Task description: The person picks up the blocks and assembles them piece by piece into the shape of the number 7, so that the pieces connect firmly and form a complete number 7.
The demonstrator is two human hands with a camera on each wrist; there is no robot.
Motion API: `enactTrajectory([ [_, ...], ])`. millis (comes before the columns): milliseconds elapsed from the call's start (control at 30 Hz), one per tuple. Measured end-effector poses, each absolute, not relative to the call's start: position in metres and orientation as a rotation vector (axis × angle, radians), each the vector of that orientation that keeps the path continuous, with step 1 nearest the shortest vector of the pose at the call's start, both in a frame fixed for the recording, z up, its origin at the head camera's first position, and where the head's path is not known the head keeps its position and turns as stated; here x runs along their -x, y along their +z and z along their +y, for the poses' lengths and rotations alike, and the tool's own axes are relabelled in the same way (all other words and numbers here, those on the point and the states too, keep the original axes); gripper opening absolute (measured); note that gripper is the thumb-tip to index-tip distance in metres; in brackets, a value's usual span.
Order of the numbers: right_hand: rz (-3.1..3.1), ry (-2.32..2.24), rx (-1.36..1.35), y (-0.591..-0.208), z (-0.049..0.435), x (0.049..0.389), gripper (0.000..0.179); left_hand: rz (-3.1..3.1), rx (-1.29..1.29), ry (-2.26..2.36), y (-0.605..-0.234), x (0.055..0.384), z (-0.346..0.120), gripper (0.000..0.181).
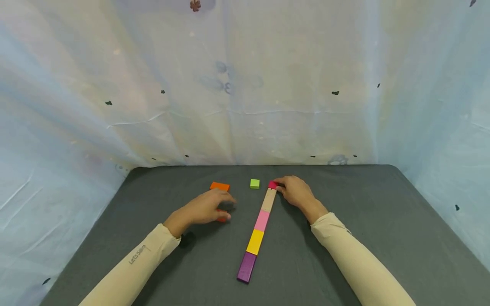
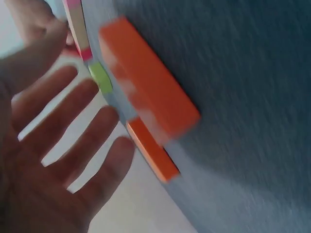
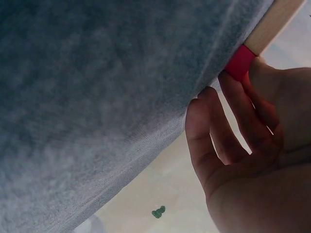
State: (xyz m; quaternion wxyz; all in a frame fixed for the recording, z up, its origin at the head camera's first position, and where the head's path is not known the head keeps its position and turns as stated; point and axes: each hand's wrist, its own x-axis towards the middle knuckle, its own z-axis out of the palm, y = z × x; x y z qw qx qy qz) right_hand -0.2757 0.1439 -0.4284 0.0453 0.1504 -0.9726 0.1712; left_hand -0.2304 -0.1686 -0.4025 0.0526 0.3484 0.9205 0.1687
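Note:
A slanting row of blocks lies on the dark table: purple (image 1: 246, 267), yellow (image 1: 255, 242), light pink (image 1: 262, 220), plain wood (image 1: 269, 200), and a small red block (image 1: 272, 185) at the far end. My right hand (image 1: 295, 191) pinches the red block, set against the wooden block (image 3: 275, 24). My left hand (image 1: 206, 207), fingers spread and holding nothing, hovers by two orange blocks. The nearer orange block (image 2: 150, 80) is mostly covered by this hand in the head view; the farther orange block (image 1: 220, 186) shows beyond it.
A small lime green block (image 1: 254, 184) lies between the farther orange block and the row's far end. Dark cloth (image 1: 356, 238) covers the table. A pale, spotted curtain (image 1: 268, 85) hangs behind and along both sides.

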Motion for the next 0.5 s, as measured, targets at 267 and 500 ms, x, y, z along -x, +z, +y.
enactTrajectory([
  [267, -2.955, 0.493, -0.474, -0.43, 0.142, 0.275, 0.036, 2.731, -0.968, 0.419, -0.408, 0.242, -0.207, 0.045],
  [500, -2.943, 0.488, -0.463, -0.429, 0.145, 0.274, 0.036, 2.761, -1.03, 0.495, -0.41, 0.245, -0.198, 0.03],
])
